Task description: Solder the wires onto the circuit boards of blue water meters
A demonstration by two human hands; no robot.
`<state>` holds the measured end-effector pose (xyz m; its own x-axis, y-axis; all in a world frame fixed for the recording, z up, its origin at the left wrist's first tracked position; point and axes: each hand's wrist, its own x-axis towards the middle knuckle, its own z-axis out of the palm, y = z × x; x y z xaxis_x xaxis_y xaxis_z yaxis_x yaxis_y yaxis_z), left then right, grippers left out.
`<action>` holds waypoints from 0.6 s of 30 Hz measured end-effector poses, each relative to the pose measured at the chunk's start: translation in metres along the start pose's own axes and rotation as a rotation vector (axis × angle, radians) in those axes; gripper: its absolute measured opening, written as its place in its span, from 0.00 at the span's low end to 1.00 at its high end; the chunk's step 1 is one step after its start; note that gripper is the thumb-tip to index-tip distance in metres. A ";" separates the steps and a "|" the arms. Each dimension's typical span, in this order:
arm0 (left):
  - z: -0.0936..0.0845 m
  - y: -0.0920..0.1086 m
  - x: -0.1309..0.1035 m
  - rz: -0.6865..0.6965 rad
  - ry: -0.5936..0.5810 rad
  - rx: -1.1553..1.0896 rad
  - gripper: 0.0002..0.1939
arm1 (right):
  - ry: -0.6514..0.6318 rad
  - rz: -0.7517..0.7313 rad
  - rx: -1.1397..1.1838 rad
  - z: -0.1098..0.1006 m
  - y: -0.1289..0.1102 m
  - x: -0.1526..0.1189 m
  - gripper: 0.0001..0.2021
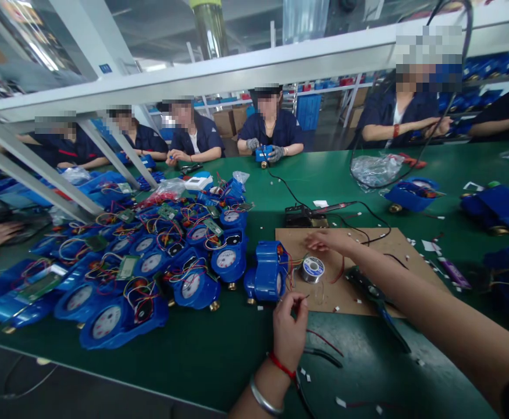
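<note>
My left hand (pixel 289 323), with a red string and a silver bangle at the wrist, pinches the end of a thin dark wire between thumb and finger. Close above it a blue water meter (pixel 268 267) lies on its side, colored wires trailing from its opening. My right hand (pixel 324 240) reaches across the brown board (pixel 385 244), fingers loosely apart and nothing seen in them. Just beyond that hand a soldering iron (pixel 333 207) rests in its black stand (pixel 295 216). A solder spool (pixel 313 269) stands between my hands. Under my right forearm lie dark-handled pliers (pixel 378 305).
Many blue meters (pixel 193 285) with wires and circuit boards crowd the left of the green table (pixel 219 355). More meters (pixel 413 195) and a purple tube (pixel 455 273) lie to the right. Co-workers (pixel 271 125) sit opposite. A white metal frame (pixel 237 73) crosses above.
</note>
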<state>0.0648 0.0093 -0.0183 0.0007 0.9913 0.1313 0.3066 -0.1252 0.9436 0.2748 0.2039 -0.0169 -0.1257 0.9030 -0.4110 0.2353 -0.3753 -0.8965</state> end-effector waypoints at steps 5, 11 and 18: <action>0.000 -0.003 -0.001 0.011 -0.001 0.010 0.06 | -0.136 0.003 -0.221 0.021 -0.005 -0.013 0.17; 0.000 -0.004 -0.002 0.032 0.002 0.007 0.06 | -0.184 -0.113 -0.327 0.029 -0.014 -0.032 0.12; -0.001 -0.005 -0.002 0.065 0.012 0.008 0.05 | -0.030 -0.323 -0.377 0.033 -0.016 -0.057 0.09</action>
<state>0.0621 0.0076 -0.0234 0.0097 0.9806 0.1957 0.3141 -0.1888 0.9304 0.2469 0.1510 0.0152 -0.2759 0.9521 -0.1316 0.5113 0.0295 -0.8589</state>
